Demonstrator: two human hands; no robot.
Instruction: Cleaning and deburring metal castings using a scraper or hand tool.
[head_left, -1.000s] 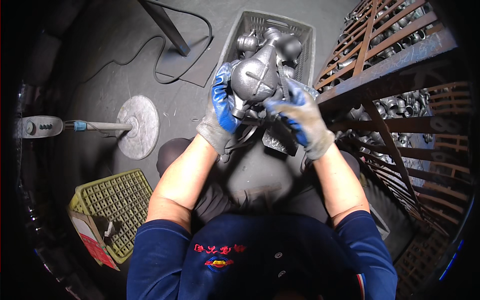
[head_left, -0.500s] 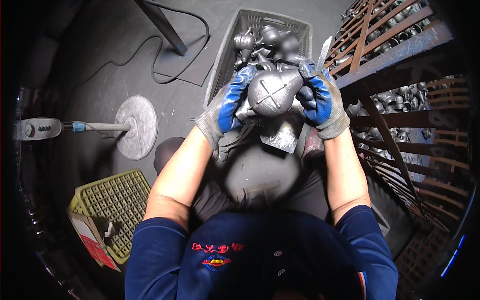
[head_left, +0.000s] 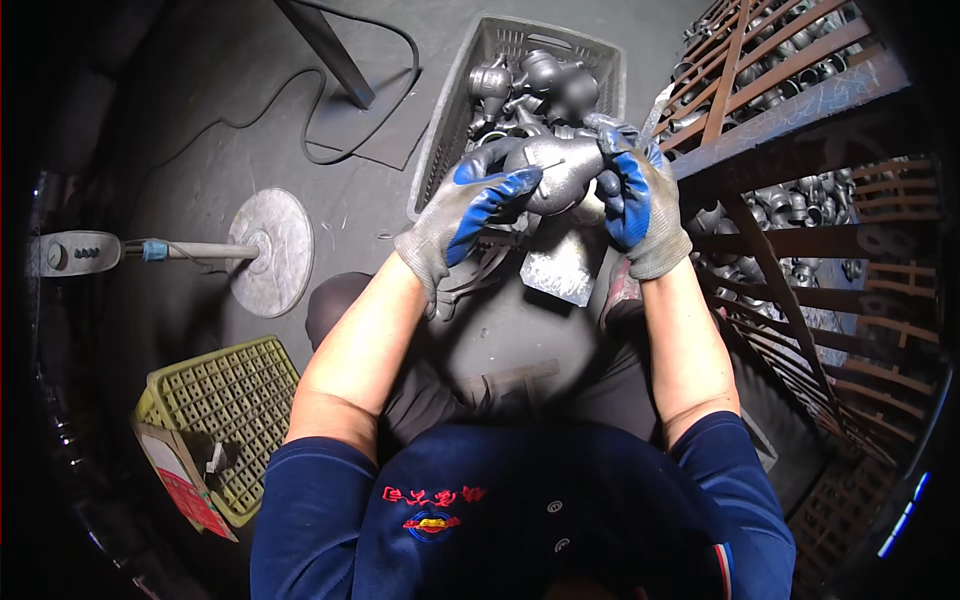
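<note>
Between my hands is a grey metal casting (head_left: 566, 180), rounded at its left end and narrowing to the right, with a raised rib on its face. My left hand (head_left: 470, 200), in a grey glove with a blue coated palm, is closed round the bulbous end, thumb along its face. My right hand (head_left: 640, 190), gloved alike, grips the narrow end. The casting is held in the air over the near end of a grey plastic crate (head_left: 428, 160) with several similar metal castings (head_left: 540, 72) in it. Below it stands a block with a worn, shiny top (head_left: 560, 270).
To the right rise rusty metal racks (head_left: 770, 240) filled with metal fittings. A round-based stand (head_left: 275, 252) is on the left floor, and a yellow-green plastic crate (head_left: 230, 420) sits at lower left. A black cable (head_left: 322, 110) loops beside a metal post (head_left: 335, 60).
The casting has turned in my hands, so its cross-ribbed face no longer points squarely upward. My left hand has shifted right, its thumb now over the casting.
</note>
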